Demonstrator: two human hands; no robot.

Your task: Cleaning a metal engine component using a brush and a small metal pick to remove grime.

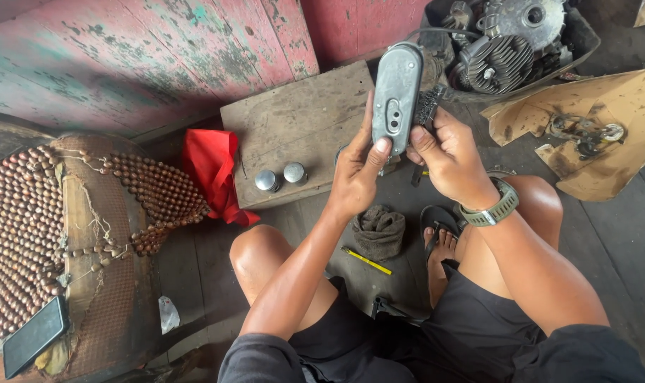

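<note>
Above the person's knees, both hands hold up a grey metal cover (396, 89). It is long and rounded at both ends, dull and scuffed, with a raised rim and a small oval opening near its lower half. It stands nearly upright, tilted a little to the right. The left hand (356, 174) grips its lower left edge, thumb pressed on the face just under the opening and fingers closed behind. The right hand (446, 152), with a green watch (494, 207) on the wrist, closes round the cover's right edge, and a dark ribbed part (426, 108) shows just behind it.

Below the hands lie a wooden board (301, 120) with two small metal cylinders (280, 177), a red cloth (212, 170), a dark rag (379, 230) and a yellow pencil (365, 260). A tub of engine parts (507, 42) sits beyond the cover, a phone (34, 337) far left.
</note>
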